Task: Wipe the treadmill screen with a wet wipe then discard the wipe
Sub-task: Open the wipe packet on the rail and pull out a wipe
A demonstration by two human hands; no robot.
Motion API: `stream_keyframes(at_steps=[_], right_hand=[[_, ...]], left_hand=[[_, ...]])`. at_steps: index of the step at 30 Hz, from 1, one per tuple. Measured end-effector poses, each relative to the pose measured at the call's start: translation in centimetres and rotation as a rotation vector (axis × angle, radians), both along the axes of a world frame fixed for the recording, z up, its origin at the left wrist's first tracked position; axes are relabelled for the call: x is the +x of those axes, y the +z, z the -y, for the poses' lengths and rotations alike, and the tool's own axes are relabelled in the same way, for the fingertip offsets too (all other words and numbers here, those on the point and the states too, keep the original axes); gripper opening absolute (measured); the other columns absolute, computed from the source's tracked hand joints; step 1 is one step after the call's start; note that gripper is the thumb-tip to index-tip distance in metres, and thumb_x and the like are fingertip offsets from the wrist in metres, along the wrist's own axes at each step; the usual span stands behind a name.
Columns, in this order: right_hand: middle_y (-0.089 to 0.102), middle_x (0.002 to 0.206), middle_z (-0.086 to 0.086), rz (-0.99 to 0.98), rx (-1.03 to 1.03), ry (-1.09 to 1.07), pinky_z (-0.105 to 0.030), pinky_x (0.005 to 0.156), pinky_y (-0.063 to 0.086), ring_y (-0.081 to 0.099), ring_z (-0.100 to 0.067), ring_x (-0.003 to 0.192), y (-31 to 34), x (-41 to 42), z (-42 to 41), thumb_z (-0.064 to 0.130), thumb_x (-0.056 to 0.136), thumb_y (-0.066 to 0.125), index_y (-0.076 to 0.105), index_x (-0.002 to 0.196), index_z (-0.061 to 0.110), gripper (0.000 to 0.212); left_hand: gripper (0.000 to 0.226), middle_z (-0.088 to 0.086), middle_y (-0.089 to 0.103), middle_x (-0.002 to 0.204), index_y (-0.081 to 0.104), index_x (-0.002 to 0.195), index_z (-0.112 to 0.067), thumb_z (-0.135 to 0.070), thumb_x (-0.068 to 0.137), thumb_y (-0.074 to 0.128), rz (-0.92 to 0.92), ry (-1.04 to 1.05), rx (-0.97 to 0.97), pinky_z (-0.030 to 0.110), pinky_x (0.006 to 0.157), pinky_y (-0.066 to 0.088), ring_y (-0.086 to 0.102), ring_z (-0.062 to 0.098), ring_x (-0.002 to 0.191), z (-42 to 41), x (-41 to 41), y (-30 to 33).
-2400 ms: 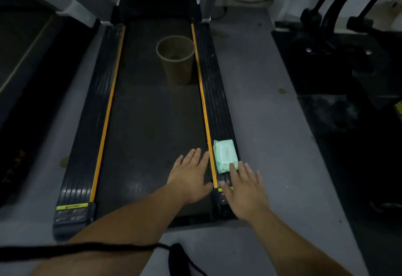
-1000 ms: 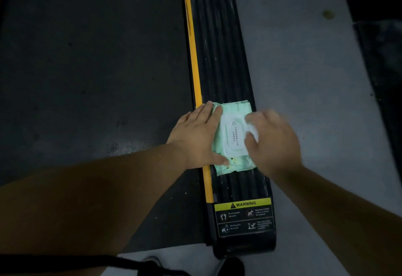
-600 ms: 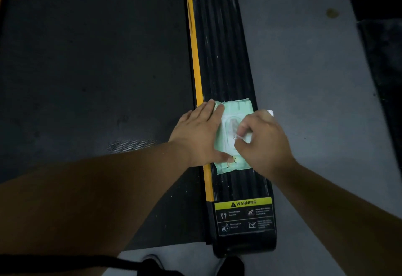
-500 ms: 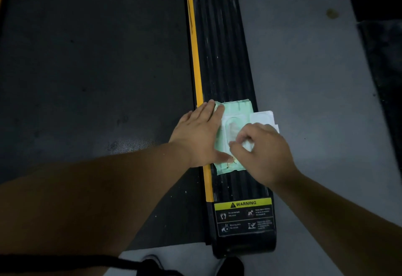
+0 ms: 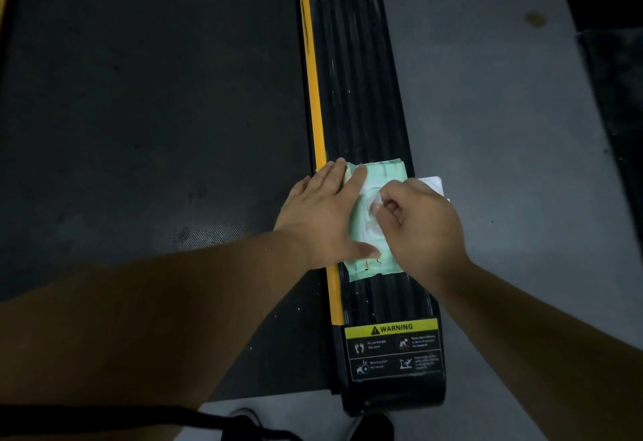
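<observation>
A pale green pack of wet wipes [image 5: 386, 176] lies flat on the treadmill's black right side rail [image 5: 351, 85]. Its white lid flap [image 5: 433, 183] is folded open to the right. My left hand [image 5: 323, 211] rests flat on the pack's left part, fingers spread, pressing it down. My right hand [image 5: 421, 228] is over the pack's opening, thumb and fingertips pinched on a bit of white wipe [image 5: 375, 204] at the opening. The treadmill screen is out of view.
The dark treadmill belt [image 5: 149, 110] fills the left, edged by a yellow strip [image 5: 313, 99]. A yellow WARNING label [image 5: 393, 348] marks the rail's near end. Grey floor [image 5: 494, 110] lies to the right, with a dark mat [image 5: 616, 99] at the far right.
The view closed in on the pack. My left hand came down on it, and my right hand peeled the lid flap open to the right and then pinched at the opening.
</observation>
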State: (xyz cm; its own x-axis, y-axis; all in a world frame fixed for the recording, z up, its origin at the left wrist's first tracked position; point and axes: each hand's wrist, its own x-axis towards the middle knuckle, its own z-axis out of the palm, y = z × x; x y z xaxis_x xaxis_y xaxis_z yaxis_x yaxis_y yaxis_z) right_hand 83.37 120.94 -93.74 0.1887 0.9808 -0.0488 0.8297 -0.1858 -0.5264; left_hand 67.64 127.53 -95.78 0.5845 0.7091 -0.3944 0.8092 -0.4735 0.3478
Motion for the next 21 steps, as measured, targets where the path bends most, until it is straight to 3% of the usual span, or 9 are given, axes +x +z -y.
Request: stream_keyframes(at_steps=[3,8,11,16,21], right_hand=[[0.058,0.084,0.002,-0.021,0.059,-0.008,-0.040,0.061,0.050,0.055,-0.020,0.071,0.8,0.2,0.2,0.011,0.093,0.067,0.068,0.088,0.014,0.006],[0.061,0.092,-0.002,-0.065,0.172,-0.027,-0.026,0.060,0.040,0.054,-0.017,0.068,4.4,0.3,-0.5,0.012,0.097,0.064,0.066,0.093,0.008,0.006],[0.063,0.093,-0.001,-0.112,0.250,0.004,-0.026,0.062,0.043,0.054,-0.015,0.070,6.9,0.3,0.0,0.013,0.096,0.063,0.066,0.092,0.009,0.006],[0.056,0.085,0.016,-0.206,0.331,-0.090,-0.009,0.063,0.041,0.055,-0.001,0.072,9.8,0.5,0.8,0.011,0.095,0.067,0.065,0.089,0.019,0.010],[0.065,0.077,0.006,-0.321,0.374,-0.180,-0.023,0.060,0.047,0.058,-0.010,0.066,11.9,0.6,0.0,0.018,0.095,0.068,0.065,0.084,0.022,0.013]], left_hand=[[0.126,0.004,-0.015,0.172,-0.010,0.162,-0.033,-0.085,0.073,0.064,-0.024,-0.004,0.004,0.046,0.128,0.003,-0.012,0.019,0.158,0.0,0.1,0.1],[0.124,0.006,-0.014,0.172,-0.008,0.162,-0.032,-0.083,0.074,0.064,-0.083,-0.008,-0.003,0.048,0.128,0.003,-0.013,0.020,0.158,-0.2,0.5,1.0],[0.124,0.006,-0.014,0.172,-0.009,0.162,-0.032,-0.082,0.075,0.064,-0.123,-0.003,-0.003,0.050,0.128,0.005,-0.013,0.021,0.158,-0.2,0.8,1.5],[0.123,0.006,-0.014,0.172,-0.008,0.162,-0.033,-0.081,0.075,0.065,-0.157,0.007,-0.026,0.050,0.127,0.007,-0.013,0.022,0.158,-0.1,1.0,1.9],[0.124,0.006,-0.016,0.172,-0.011,0.162,-0.032,-0.080,0.077,0.065,-0.150,0.009,-0.026,0.049,0.127,0.007,-0.013,0.022,0.158,0.2,1.0,1.7]])
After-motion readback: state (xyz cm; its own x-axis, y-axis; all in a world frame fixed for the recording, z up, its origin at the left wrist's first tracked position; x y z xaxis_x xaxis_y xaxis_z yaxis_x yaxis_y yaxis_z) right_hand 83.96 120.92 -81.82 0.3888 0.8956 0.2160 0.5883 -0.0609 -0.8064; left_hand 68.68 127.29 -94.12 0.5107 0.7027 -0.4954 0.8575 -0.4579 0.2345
